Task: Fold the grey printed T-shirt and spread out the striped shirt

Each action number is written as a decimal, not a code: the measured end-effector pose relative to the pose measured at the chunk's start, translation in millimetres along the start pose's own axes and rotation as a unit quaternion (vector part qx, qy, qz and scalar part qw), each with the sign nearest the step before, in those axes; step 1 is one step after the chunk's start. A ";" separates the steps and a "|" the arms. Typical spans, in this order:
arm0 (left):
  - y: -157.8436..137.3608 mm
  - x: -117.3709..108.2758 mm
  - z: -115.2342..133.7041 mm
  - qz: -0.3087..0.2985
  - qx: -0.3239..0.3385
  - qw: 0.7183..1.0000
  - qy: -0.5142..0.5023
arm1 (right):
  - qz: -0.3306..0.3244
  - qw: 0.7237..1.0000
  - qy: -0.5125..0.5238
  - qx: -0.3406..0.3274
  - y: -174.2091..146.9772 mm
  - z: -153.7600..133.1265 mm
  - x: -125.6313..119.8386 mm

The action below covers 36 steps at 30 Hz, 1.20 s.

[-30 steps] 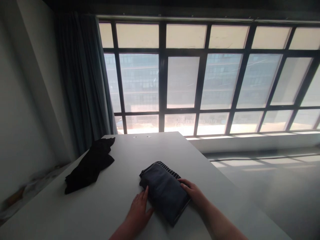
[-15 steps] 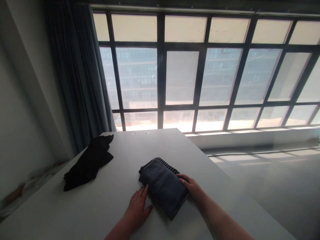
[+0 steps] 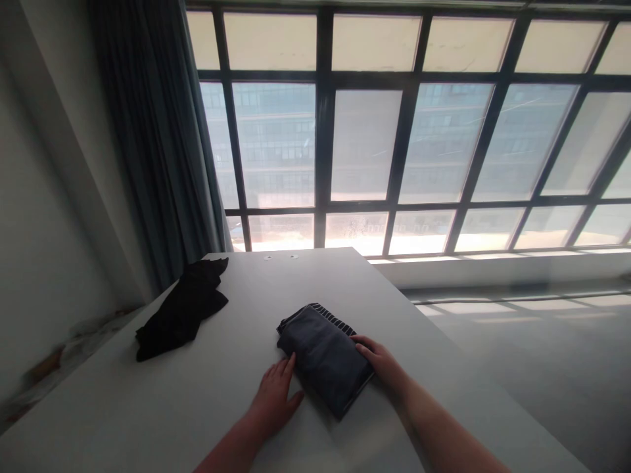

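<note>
L hand at folded gry cloth, 8 o'clock edge, fingers open, nothing gripped; R hand 3 o'clock, fingers half-curled, can't tell grip.

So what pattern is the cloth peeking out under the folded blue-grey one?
The lower cloth is black with pale stripes, best seen in the head view.

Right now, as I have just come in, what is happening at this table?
One person's left hand touches the left edge of a folded dark blue-grey cloth on a white table, and the right hand rests on its right edge. Black fabric with white stripes shows along its far edge. A separate black cloth lies on the table's left side.
</note>
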<state>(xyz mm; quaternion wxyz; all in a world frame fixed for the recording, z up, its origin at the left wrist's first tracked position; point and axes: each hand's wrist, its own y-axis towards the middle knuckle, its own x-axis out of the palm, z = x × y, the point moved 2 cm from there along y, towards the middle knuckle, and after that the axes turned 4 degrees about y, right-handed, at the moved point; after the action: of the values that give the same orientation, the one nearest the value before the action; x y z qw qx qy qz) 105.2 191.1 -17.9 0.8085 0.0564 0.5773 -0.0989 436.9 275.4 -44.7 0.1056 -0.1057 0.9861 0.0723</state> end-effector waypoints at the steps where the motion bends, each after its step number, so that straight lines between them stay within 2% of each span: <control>1: 0.9 0.8 -1.2 0.007 0.003 1.000 -0.008 | 0.004 1.000 -0.018 -0.011 0.3 0.9 -0.3; 3: 3.5 2.8 -4.5 0.028 0.010 0.999 -0.038 | 0.035 0.995 -0.075 -0.054 -0.5 -1.2 -0.8; 6: 7.6 7.2 -11.2 0.065 0.015 0.993 -0.101 | 0.092 0.968 -0.185 -0.144 -6.9 -15.0 4.5; 9: 8.0 12.8 -14.3 0.106 0.037 0.984 -0.141 | 0.068 0.938 -0.273 -0.201 -17.9 -34.3 23.5; 11: 5.6 16.8 -11.7 0.122 0.070 0.980 -0.140 | 0.050 0.928 -0.307 -0.204 -26.7 -45.1 39.8; 14: 0.0 21.5 -1.6 0.122 0.144 0.975 -0.117 | 0.037 0.932 -0.296 -0.206 -42.3 -58.3 61.5; 17: -5.0 18.7 8.3 0.134 0.222 0.959 -0.118 | -0.024 0.940 -0.208 -0.269 -60.5 -70.7 78.7; 19: -5.8 11.8 10.5 0.144 0.233 0.949 -0.157 | -0.047 0.940 -0.129 -0.311 -71.2 -77.0 87.3; 21: -4.1 2.8 9.0 0.151 0.205 0.937 -0.238 | -0.043 0.939 -0.079 -0.333 -77.4 -79.8 94.5; 23: -1.0 -5.0 5.7 0.157 0.126 0.910 -0.361 | -0.017 0.937 -0.064 -0.344 -78.8 -79.7 99.8; 26: 0.0 -9.2 5.2 0.164 -0.006 0.825 -0.540 | 0.071 0.932 -0.076 -0.348 -77.1 -78.9 102.1; 28: -4.1 -9.0 9.4 0.183 -0.040 0.766 -0.615 | 0.114 0.923 -0.109 -0.352 -78.1 -80.8 102.2; 30: -10.6 -6.9 14.2 0.179 -0.061 0.726 -0.661 | 0.111 0.911 -0.158 -0.364 -81.8 -84.9 103.8; 32: -17.3 -4.1 17.6 0.128 -0.088 0.712 -0.685 | 0.107 0.897 -0.203 -0.377 -86.7 -89.4 105.5; 34: -23.0 -4.4 17.7 0.085 -0.101 0.709 -0.693 | 0.129 0.885 -0.230 -0.383 -90.4 -92.6 105.5; 36: -27.1 -9.0 14.2 0.076 -0.098 0.709 -0.694 | 0.132 0.882 -0.226 -0.392 -92.4 -94.0 104.9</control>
<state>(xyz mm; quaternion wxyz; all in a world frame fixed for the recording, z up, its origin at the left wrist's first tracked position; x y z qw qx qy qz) 109.3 162.6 -4.2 0.9871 -0.0637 -0.1468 0.0087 339.2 150.2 11.7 0.2650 0.0117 0.8314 0.4882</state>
